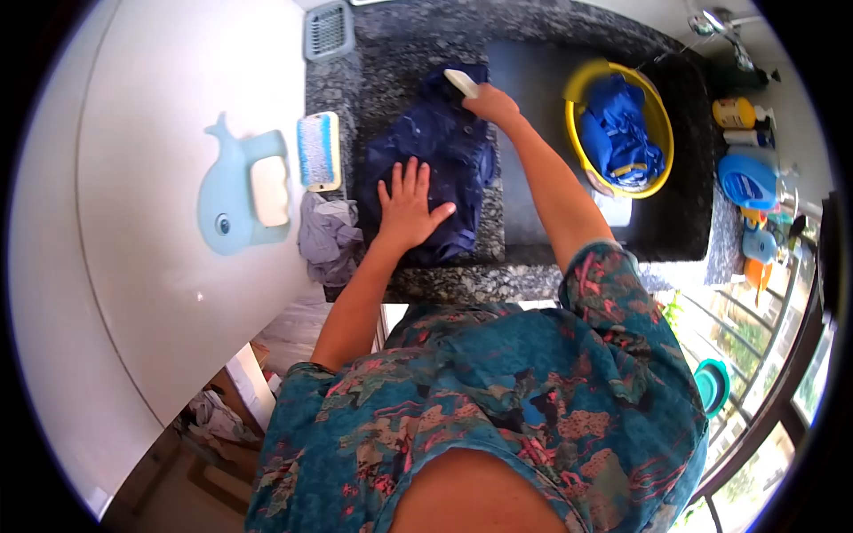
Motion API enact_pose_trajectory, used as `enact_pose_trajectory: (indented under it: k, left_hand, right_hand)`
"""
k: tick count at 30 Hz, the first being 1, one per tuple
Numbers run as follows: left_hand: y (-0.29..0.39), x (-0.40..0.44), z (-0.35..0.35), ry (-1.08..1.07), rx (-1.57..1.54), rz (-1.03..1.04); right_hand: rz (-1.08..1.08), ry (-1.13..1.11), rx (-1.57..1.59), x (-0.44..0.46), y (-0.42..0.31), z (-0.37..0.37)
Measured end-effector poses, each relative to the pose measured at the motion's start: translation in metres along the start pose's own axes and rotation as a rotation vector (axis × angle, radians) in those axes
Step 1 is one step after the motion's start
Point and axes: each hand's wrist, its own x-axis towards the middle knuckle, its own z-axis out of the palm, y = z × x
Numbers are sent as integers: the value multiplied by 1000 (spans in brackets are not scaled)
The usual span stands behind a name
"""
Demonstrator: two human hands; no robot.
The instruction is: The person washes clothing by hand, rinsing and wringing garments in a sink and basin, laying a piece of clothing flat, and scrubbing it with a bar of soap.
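A dark navy garment (426, 133) is spread on the granite counter, with small pale flecks, perhaps suds, on it. My left hand (411, 209) lies flat on its lower part, fingers spread. At the garment's upper right, my right hand (494, 105) is closed around a white scrub brush (461, 83). The brush's underside is hidden against the cloth. To the right, a yellow basin (668, 133) in the dark sink holds bright blue clothing (620, 133).
A brush with blue and white bristles (317, 151) lies along the wall, above a crumpled grey cloth (329, 235). A whale-shaped soap holder (227, 200) is on the wall. A grey basket (329, 31) stands at the far left corner. Bottles (746, 180) line the sink's right side, near a faucet (724, 31).
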Motion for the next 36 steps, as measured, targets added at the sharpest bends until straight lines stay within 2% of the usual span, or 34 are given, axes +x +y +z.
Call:
enact_pose_trajectory:
  k: [3, 5, 9, 12, 15, 18, 24, 28, 29, 32, 35, 36]
  left_hand:
    - [1, 1, -1, -9, -14, 0]
    - [3, 0, -4, -12, -23, -12]
    - [1, 1, 2, 2, -10, -10]
    - [4, 2, -2, -11, -28, -20]
    - [5, 1, -4, -19, -37, -25]
    - [6, 2, -5, -26, -35, -34]
    - [5, 2, -3, 11, -70, -20]
    - [3, 3, 4, 91, -75, 7]
    - [5, 1, -1, 139, -88, 28]
    - [6, -1, -5, 109, -51, 12]
    - [3, 2, 2, 112, -42, 24]
    - [3, 2, 3, 121, -51, 43]
  right_hand:
    - [11, -220, 544, -34, -20, -28]
    - [-80, -206, 762, -69, -49, -33]
    - [-174, -389, 1056, -99, -114, -42]
    - [-356, -365, 938, -76, -158, -38]
    - [-389, -85, 761, -40, -204, -25]
    - [-327, 93, 536, -10, -237, -13]
    - [-130, 182, 262, -20, -278, -16]
    - [-317, 263, 202, -17, -255, 0]
    - [-428, 318, 268, -18, -236, 2]
    - [-652, 435, 266, -25, -162, -15]
    - [-644, 726, -47, -19, -65, 15]
    - [-595, 682, -156, -22, -23, 53]
